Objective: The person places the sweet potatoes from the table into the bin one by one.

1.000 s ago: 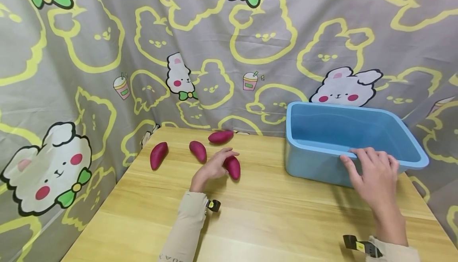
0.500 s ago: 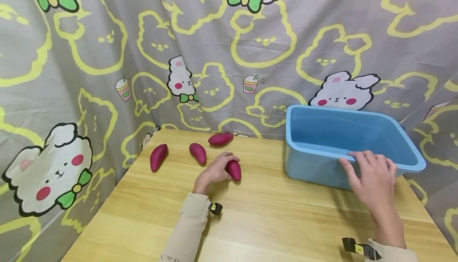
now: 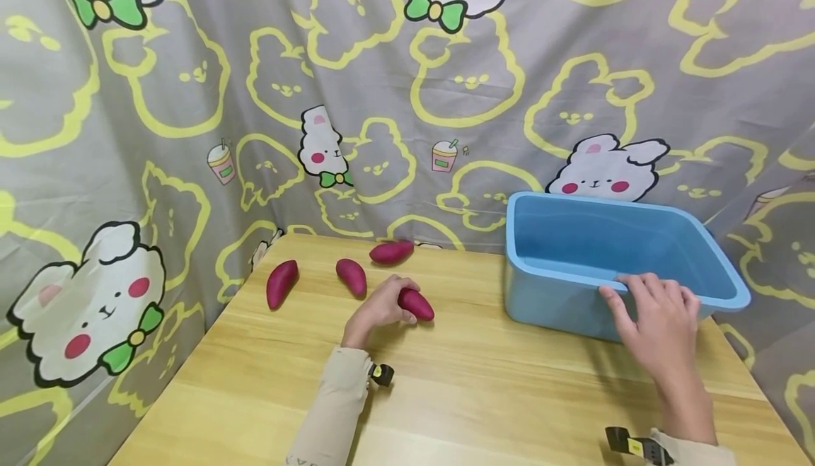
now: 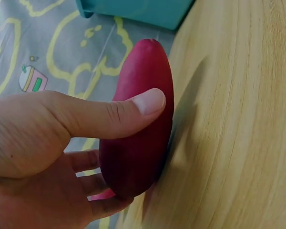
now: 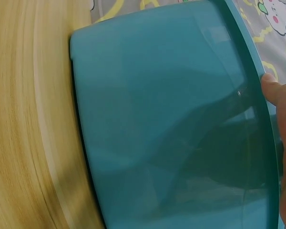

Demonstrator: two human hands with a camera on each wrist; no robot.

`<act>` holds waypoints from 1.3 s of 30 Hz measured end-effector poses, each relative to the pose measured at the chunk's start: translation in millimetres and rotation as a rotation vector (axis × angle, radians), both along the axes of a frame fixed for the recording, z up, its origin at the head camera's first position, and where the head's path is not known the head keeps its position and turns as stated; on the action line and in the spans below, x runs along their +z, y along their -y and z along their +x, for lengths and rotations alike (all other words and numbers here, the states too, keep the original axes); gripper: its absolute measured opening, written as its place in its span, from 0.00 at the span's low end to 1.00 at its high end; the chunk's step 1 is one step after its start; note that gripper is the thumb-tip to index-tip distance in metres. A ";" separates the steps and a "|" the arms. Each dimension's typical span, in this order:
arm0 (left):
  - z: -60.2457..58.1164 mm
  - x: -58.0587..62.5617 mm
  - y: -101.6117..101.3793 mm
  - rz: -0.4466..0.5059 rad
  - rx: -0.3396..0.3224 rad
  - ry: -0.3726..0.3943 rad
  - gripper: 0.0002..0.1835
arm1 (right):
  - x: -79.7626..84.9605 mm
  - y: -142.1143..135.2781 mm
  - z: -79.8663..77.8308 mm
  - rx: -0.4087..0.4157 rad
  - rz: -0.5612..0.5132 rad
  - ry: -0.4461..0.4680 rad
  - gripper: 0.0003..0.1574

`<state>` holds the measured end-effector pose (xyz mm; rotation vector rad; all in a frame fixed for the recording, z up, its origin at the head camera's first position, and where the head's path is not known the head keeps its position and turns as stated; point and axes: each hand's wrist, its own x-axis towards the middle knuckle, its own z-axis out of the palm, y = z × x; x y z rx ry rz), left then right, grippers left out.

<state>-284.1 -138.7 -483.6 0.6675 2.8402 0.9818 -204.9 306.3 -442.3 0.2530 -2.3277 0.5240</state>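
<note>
My left hand point(image 3: 380, 305) grips a purple sweet potato point(image 3: 418, 305) close to the tabletop. In the left wrist view, the thumb lies across the front of this sweet potato point(image 4: 145, 62), and the other fingers are around its far side. Three more sweet potatoes lie farther back: one at the far left point(image 3: 282, 284), one in the middle point(image 3: 352, 277) and one by the curtain point(image 3: 391, 252). On the right, my right hand point(image 3: 662, 321) holds the near rim of a blue plastic bin point(image 3: 560, 303), fingers over the edge and thumb on the outer side.
The wooden table point(image 3: 458, 395) ends at a grey patterned curtain point(image 3: 356, 63) behind and to the left. Inside the bin, the visible floor and walls show nothing lying there. Bare wood separates the left hand from the bin.
My left hand has come down onto the nearest sweet potato and taken hold of it. That sweet potato has turned, its near end swinging right. The right hand stays on the bin's rim.
</note>
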 end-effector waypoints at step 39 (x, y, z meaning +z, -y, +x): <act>5.5 24.8 1.9 0.567 0.144 0.032 0.23 | 0.8 -0.3 1.5 0.005 0.002 -0.053 0.22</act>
